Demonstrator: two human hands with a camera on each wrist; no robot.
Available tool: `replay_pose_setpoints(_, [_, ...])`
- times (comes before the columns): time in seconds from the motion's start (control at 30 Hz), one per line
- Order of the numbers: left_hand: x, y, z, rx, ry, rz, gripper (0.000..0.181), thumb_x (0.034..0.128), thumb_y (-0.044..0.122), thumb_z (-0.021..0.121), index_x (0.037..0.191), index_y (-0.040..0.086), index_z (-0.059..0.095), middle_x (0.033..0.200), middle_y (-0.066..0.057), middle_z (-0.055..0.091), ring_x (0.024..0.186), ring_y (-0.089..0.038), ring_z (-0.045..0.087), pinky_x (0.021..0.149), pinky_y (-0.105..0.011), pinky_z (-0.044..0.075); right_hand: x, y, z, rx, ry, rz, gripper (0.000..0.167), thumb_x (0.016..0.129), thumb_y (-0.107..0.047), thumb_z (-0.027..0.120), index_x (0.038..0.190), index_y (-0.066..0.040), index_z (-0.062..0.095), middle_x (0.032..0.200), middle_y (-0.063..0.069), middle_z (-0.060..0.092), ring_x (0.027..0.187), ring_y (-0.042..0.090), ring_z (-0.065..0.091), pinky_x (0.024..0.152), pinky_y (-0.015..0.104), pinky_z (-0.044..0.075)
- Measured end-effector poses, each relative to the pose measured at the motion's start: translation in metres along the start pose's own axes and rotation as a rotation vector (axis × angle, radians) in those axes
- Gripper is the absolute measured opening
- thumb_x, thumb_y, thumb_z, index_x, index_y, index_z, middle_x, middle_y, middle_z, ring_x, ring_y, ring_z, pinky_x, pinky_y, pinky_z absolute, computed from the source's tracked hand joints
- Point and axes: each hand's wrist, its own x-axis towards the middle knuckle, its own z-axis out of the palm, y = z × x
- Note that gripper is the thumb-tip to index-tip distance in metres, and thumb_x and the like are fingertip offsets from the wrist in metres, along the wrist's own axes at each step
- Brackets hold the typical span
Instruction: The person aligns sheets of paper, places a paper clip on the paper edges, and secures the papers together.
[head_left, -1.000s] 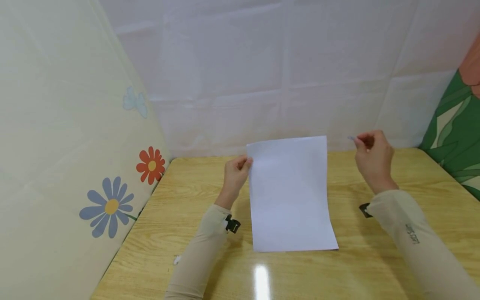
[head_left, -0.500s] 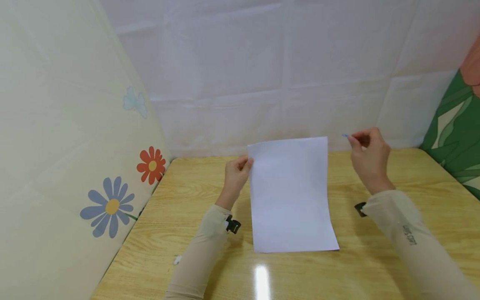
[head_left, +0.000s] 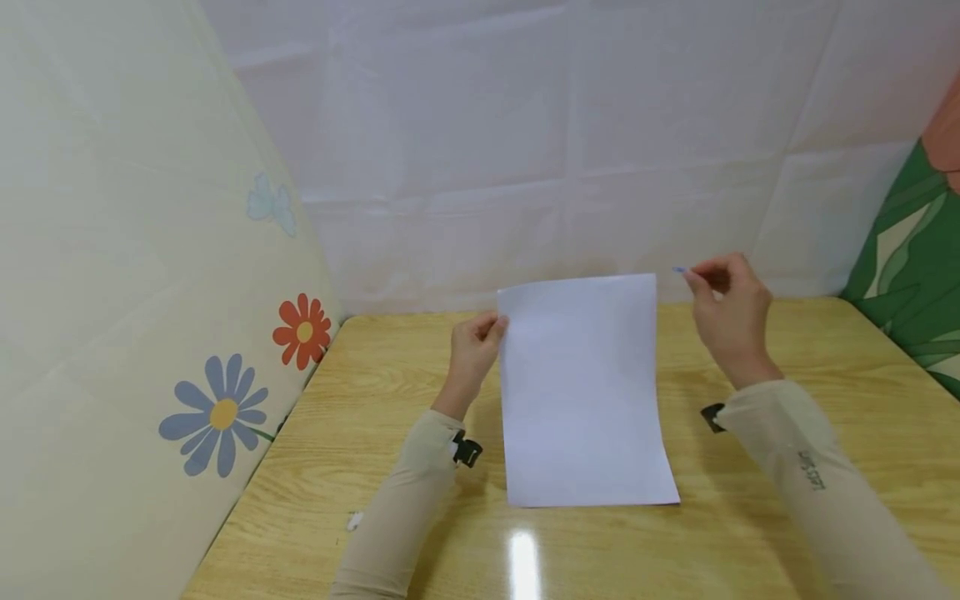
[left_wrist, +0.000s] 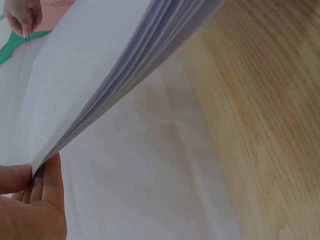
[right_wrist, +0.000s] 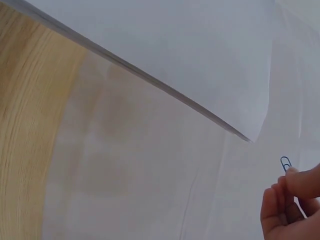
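A stack of white paper sheets [head_left: 581, 392] is held upright over the table, its layered edges [left_wrist: 125, 75] fanned slightly in the left wrist view. My left hand [head_left: 472, 354] pinches the stack near its upper left corner, thumb in front and fingers behind. To the right of the sheets, my right hand [head_left: 733, 321] pinches a small blue paper clip [right_wrist: 285, 163] between thumb and fingertips. The clip points toward the stack's upper right corner [right_wrist: 252, 137] and is apart from it. In the left wrist view the right hand [left_wrist: 24, 17] shows beyond the paper.
The wood-grain table [head_left: 360, 400] lies beneath both arms. A small white scrap-like thing [head_left: 355, 520] rests on it by the left sleeve. A pale cloth [head_left: 450, 167] hangs at the back; flower-printed cloths stand at the left [head_left: 90, 333] and right [head_left: 911, 250].
My right hand has moved left with the paper clip, closer to the stack's upper right corner. The left hand and the sheets have stayed almost still.
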Motion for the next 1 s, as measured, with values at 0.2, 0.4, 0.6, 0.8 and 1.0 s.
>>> replay_pose_setpoints(0.2, [0.003,-0.003,0.001,-0.001,0.002,0.006,0.017,0.0919,0.005,0.064,0.085,-0.01,0.066,0.061,0.002,0.045,0.055,-0.007,0.038,0.049,-0.02,0.032,0.0,-0.004,0.005,0.035,0.007,-0.026,0.014,0.09,-0.003,0.065,0.097,0.008,0.059,0.085,-0.001,0.057,0.079,-0.009,0.048,0.078,0.012,0.042])
replay_pose_setpoints(0.4, [0.002,-0.001,0.0,0.004,-0.006,0.019,0.016,0.0928,0.004,0.062,0.089,-0.01,0.068,0.06,0.002,0.046,0.053,-0.008,0.037,0.048,-0.02,0.031,-0.002,-0.008,0.011,0.102,0.01,-0.082,0.012,0.087,0.002,0.067,0.092,0.01,0.06,0.081,-0.015,0.053,0.077,-0.01,0.05,0.077,0.01,0.042])
replay_pose_setpoints(0.6, [0.002,-0.003,0.001,0.006,-0.001,0.032,0.016,0.0928,0.004,0.062,0.087,-0.01,0.068,0.059,0.003,0.046,0.052,-0.008,0.036,0.047,-0.02,0.031,-0.008,-0.014,0.018,0.107,-0.047,-0.095,0.012,0.087,0.002,0.067,0.092,0.011,0.06,0.082,-0.005,0.058,0.079,0.004,0.056,0.077,0.01,0.043])
replay_pose_setpoints(0.8, [0.001,-0.003,0.002,0.003,-0.002,0.047,0.017,0.0925,0.005,0.063,0.084,-0.009,0.067,0.058,0.003,0.045,0.051,-0.008,0.037,0.046,-0.02,0.03,-0.01,-0.019,0.022,0.098,-0.08,-0.101,0.011,0.087,0.004,0.066,0.092,0.011,0.059,0.084,0.007,0.061,0.084,0.022,0.061,0.078,0.01,0.043])
replay_pose_setpoints(1.0, [0.002,-0.003,0.003,0.005,0.002,0.066,0.016,0.0922,0.004,0.063,0.084,-0.009,0.068,0.057,0.003,0.045,0.049,-0.007,0.036,0.044,-0.019,0.03,-0.011,-0.021,0.027,0.092,-0.108,-0.121,0.011,0.087,0.003,0.066,0.092,0.009,0.059,0.086,0.01,0.062,0.085,0.024,0.061,0.077,0.01,0.043])
